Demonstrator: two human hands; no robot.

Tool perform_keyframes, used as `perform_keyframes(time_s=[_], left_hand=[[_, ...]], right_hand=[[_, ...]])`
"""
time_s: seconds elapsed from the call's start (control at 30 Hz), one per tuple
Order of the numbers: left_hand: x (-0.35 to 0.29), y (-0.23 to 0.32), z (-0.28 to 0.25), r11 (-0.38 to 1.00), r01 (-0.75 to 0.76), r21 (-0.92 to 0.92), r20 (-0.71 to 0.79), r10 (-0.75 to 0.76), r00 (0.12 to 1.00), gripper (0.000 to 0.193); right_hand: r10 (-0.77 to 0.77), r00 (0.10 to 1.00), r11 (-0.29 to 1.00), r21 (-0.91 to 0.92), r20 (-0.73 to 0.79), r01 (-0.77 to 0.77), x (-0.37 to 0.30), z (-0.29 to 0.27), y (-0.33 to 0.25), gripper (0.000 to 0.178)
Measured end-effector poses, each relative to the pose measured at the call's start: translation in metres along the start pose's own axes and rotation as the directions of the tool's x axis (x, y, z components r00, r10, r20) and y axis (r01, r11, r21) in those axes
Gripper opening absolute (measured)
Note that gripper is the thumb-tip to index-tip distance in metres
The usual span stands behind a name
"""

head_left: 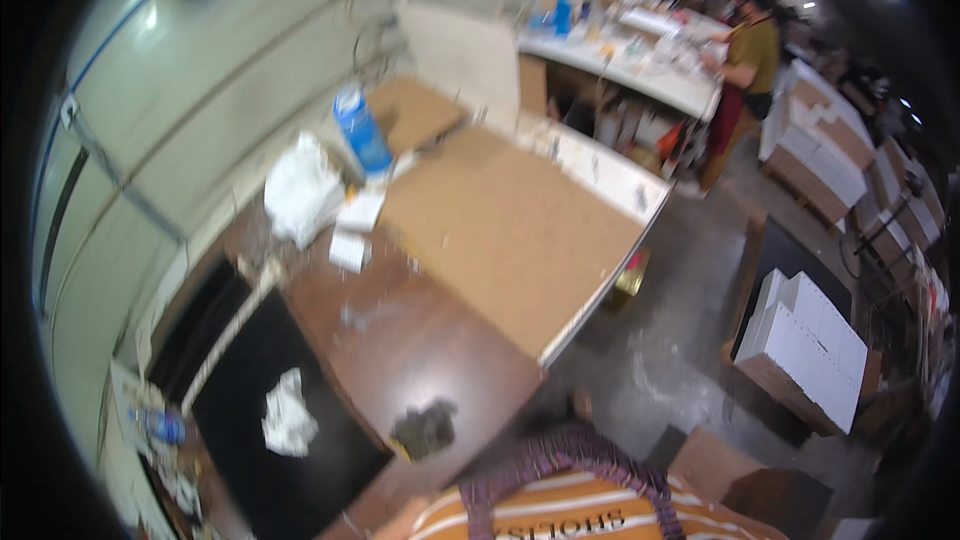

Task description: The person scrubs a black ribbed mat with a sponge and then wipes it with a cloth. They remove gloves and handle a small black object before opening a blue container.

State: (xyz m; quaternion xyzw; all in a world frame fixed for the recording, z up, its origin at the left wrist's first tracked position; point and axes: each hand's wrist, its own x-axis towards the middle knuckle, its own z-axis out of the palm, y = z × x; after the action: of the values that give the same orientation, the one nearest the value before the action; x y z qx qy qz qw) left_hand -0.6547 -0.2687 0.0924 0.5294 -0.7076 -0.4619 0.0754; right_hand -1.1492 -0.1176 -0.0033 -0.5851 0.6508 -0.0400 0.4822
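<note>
Neither of my hands shows plainly; a skin-toned patch at the lower edge, left of my orange striped shirt (560, 510), may be part of my left arm (400, 522). Nearest to it, on the brown tabletop (440, 310), lies a small dark object (425, 430), too blurred to name. A crumpled white paper or cloth (289, 414) rests on a black panel (235, 400) to the left. Farther off are a blue bottle-shaped container (362, 132) with a white top, a bunched white bag or cloth (303, 190) and a small white card (349, 251).
A large tan board (510, 230) covers the table's far part. A plastic bottle (160, 426) lies at far left. White stacked panels (805, 350) stand on the floor at right. A co-worker (745, 70) stands by a cluttered white table (640, 65) at the back.
</note>
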Motion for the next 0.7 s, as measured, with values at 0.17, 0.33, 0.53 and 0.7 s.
perform_keyframes(time_s=[0.17,0.33,0.53,0.7], left_hand=[[-0.024,0.012,0.061,0.978,0.198,-0.063,-0.105,-0.204,0.973,0.025],[-0.004,0.068,0.104,0.916,0.337,-0.220,-0.179,-0.377,0.909,0.026],[0.017,0.134,0.127,0.748,0.579,-0.324,-0.167,-0.648,0.743,0.028],[0.035,0.145,0.129,0.612,0.710,-0.348,-0.120,-0.781,0.613,0.029]], right_hand=[[0.177,0.965,0.974,-0.177,0.193,-0.143,0.054,-0.111,0.030,0.036],[0.107,0.952,0.942,0.277,0.286,-0.189,0.136,-0.168,0.049,0.036],[-0.047,0.922,0.918,0.379,0.385,-0.112,0.150,-0.196,0.088,0.040],[0.009,0.915,0.841,0.492,0.403,-0.225,0.154,-0.199,0.066,0.044]])
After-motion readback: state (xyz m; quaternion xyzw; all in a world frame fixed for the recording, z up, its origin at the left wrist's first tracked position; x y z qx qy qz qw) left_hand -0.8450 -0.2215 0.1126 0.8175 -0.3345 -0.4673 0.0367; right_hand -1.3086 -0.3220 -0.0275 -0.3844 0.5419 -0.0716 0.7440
